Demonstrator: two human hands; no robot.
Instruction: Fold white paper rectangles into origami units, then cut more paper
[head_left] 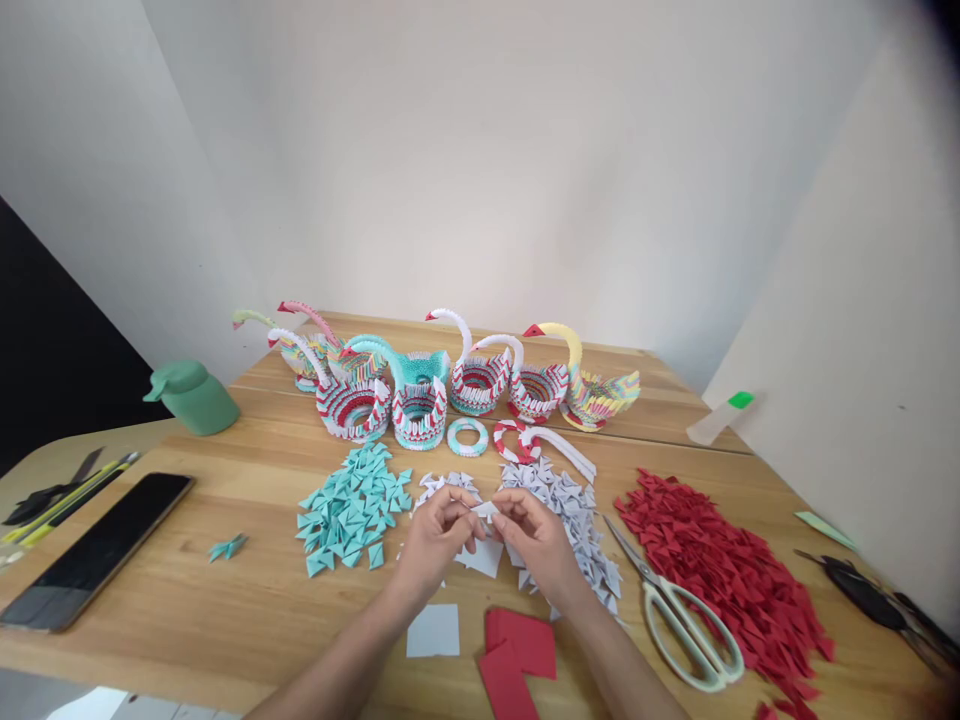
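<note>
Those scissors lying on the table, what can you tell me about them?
The scissors lie flat on the wooden table, to the right of the person's right hand, and nobody touches them. They have pale, cream-green handle loops that look like plastic and silvery metal blades. The blades are shut and point up and left, toward the pile of white folded paper pieces; the loops lie nearer the table's front edge. The heap of red folded pieces sits just to their right.
</note>
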